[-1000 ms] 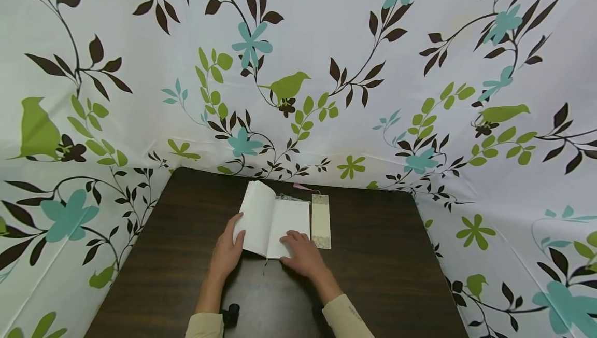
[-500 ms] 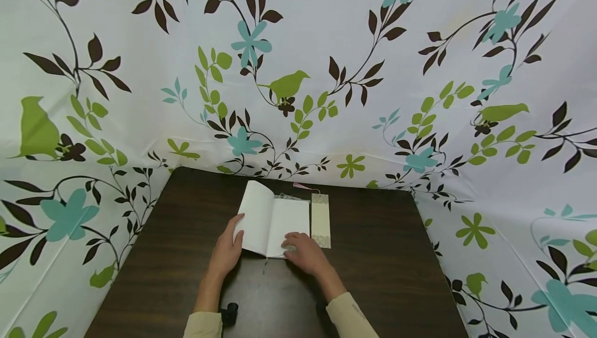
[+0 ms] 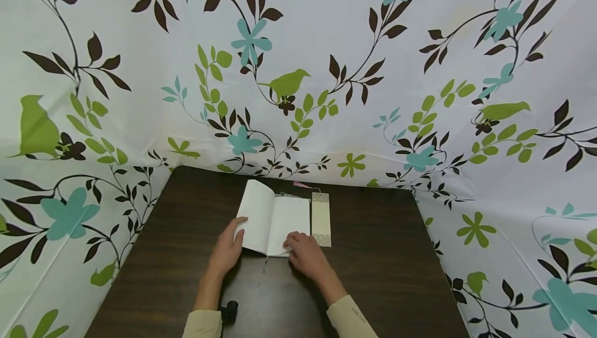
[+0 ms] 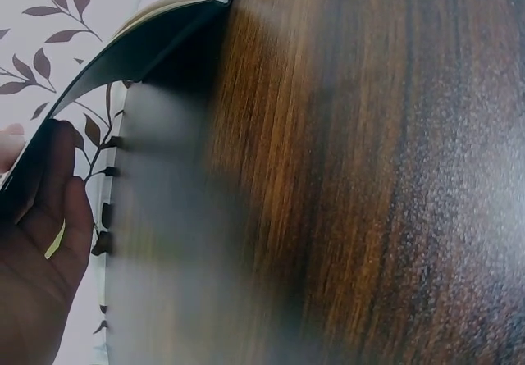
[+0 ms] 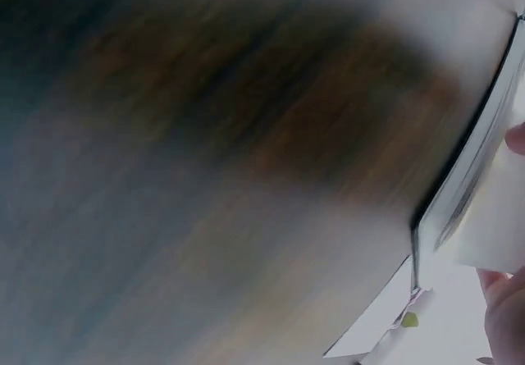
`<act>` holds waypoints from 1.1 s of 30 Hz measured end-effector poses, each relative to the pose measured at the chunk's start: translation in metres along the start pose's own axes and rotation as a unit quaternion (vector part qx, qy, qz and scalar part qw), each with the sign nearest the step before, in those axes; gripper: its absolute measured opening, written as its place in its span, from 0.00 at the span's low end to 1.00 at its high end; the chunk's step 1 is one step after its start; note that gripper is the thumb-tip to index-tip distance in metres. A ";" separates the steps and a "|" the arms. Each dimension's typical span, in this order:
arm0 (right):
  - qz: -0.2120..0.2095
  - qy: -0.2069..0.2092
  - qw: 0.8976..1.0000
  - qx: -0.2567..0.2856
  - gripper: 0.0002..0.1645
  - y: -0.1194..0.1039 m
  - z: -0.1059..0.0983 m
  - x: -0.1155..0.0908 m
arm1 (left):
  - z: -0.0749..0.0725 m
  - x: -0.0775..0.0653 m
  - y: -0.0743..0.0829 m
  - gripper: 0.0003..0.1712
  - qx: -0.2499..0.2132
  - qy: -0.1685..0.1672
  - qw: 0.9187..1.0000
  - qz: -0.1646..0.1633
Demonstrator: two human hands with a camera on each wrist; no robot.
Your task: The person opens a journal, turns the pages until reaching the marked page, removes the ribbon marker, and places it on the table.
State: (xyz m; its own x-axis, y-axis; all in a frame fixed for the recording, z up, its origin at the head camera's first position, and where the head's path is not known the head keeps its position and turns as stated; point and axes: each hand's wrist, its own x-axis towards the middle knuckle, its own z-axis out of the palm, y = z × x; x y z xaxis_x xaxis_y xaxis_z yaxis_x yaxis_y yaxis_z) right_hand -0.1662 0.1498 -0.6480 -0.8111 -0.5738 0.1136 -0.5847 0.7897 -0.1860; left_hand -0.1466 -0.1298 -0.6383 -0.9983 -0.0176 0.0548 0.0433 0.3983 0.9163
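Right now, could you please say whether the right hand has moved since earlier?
Yes, in the head view, the right hand shifted slightly right, toward the unmoved bookmark.

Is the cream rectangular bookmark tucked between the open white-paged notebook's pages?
No, the cream rectangular bookmark lies on the dark brown table, beside the notebook.

dark wood-grain table (image 3: 382, 260); white leaf-and-bird-patterned backdrop (image 3: 322, 22), creased, surrounding.

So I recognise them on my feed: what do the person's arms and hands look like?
The left hand and right hand are bare, without gloves. The left sleeve and right sleeve are pale cream; the right one bears a small dark marking, too small to read. Beside the left sleeve sits a rounded black item, probably the wrist camera.
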 end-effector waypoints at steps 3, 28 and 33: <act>0.005 0.027 1.000 0.002 0.15 0.004 0.000 0.000 | -0.001 0.001 0.002 0.21 0.004 0.001 1.000 0.006; 0.230 0.103 0.880 0.402 0.46 -0.058 0.012 0.014 | 0.004 -0.005 0.002 0.15 0.015 0.027 1.000 0.001; 0.171 0.061 0.929 0.323 0.39 -0.062 0.016 0.014 | 0.007 -0.004 0.003 0.15 0.005 0.054 0.999 -0.005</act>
State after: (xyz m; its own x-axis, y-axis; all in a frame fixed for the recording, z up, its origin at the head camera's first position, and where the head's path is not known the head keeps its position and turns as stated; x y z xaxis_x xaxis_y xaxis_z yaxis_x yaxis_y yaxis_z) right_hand -0.1411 0.0896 -0.6505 -0.9664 -0.2535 0.0433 -0.1928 0.6028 -0.7742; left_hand -0.1429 -0.1223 -0.6387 -0.9889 -0.1198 0.0883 0.0322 0.4067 0.9130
